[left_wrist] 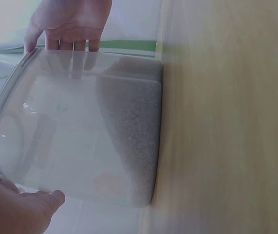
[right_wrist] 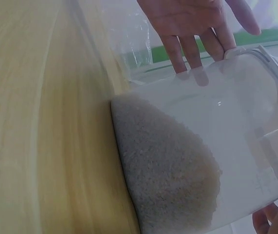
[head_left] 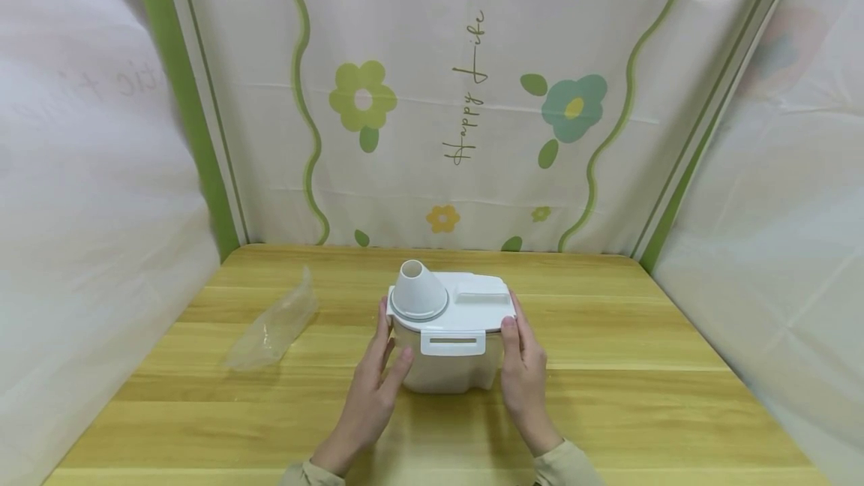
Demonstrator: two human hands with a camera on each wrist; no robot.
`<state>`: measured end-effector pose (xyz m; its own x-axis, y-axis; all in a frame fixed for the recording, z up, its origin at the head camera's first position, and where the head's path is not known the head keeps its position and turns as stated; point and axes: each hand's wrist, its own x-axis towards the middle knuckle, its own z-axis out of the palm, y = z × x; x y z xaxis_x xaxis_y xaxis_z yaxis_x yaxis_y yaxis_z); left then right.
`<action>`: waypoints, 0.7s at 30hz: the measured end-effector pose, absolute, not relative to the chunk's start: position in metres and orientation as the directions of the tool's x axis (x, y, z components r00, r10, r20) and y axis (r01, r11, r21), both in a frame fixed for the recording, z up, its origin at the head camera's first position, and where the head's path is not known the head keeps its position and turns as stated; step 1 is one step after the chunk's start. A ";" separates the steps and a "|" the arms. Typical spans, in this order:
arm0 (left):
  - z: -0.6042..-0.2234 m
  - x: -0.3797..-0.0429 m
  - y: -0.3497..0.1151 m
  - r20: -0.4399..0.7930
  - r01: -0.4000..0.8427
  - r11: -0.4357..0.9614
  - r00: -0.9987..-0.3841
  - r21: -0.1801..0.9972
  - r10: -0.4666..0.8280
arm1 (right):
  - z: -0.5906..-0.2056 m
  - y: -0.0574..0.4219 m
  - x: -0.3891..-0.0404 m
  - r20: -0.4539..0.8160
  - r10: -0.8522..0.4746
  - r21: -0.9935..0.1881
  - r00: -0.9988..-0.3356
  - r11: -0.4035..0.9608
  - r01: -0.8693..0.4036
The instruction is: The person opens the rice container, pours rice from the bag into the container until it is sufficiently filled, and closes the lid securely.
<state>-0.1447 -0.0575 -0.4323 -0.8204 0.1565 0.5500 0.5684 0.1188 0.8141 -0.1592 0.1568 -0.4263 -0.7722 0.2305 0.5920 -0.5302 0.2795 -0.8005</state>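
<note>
A clear rice container (head_left: 448,372) with a white lid (head_left: 466,287) stands upright on the table between both hands. A cone-shaped white cap (head_left: 418,295) sits on the lid's left, and a slotted white latch (head_left: 453,343) lies over the front. Whitish grains like rice (right_wrist: 163,161) slope inside its lower part. My left hand (head_left: 370,388) touches the left wall with nearly straight fingers, its thumb standing off. With my right hand (head_left: 524,370) I hold the right side, thumb on the lid's front corner and fingers along the wall.
A crumpled clear plastic bag (head_left: 273,328) lies on the wooden table (head_left: 641,396) to the left of the container. Printed fabric (head_left: 466,193) hangs behind the table, and pale curtains (head_left: 776,246) stand along both sides.
</note>
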 end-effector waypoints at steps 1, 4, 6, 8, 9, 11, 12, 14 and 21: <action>-0.432 -0.145 -0.057 0.551 0.570 0.117 -0.819 0.813 0.158 | -0.426 0.157 -0.159 0.592 0.229 -0.800 -0.773 0.277 -0.531; -0.432 -0.145 -0.057 0.552 0.570 0.111 -0.819 0.814 0.158 | -0.426 0.157 -0.160 0.587 0.232 -0.805 -0.776 0.276 -0.526; -0.433 -0.145 -0.057 0.550 0.568 0.105 -0.820 0.816 0.157 | -0.426 0.157 -0.159 0.582 0.236 -0.808 -0.778 0.276 -0.521; -0.433 -0.145 -0.057 0.549 0.566 0.102 -0.821 0.818 0.157 | -0.426 0.156 -0.158 0.579 0.238 -0.810 -0.780 0.275 -0.518; -0.433 -0.145 -0.057 0.548 0.565 0.100 -0.822 0.819 0.156 | -0.425 0.156 -0.158 0.578 0.238 -0.811 -0.781 0.274 -0.517; -0.433 -0.145 -0.057 0.547 0.565 0.099 -0.822 0.819 0.157 | -0.425 0.156 -0.157 0.577 0.237 -0.812 -0.782 0.270 -0.517; -0.433 -0.145 -0.057 0.548 0.565 0.098 -0.822 0.819 0.158 | -0.425 0.155 -0.157 0.580 0.235 -0.810 -0.780 0.270 -0.520; -0.433 -0.145 -0.057 0.546 0.564 0.099 -0.822 0.820 0.159 | -0.424 0.155 -0.157 0.579 0.236 -0.811 -0.780 0.269 -0.520; -0.434 -0.145 -0.057 0.541 0.558 0.102 -0.826 0.824 0.157 | -0.423 0.155 -0.156 0.577 0.232 -0.812 -0.783 0.264 -0.520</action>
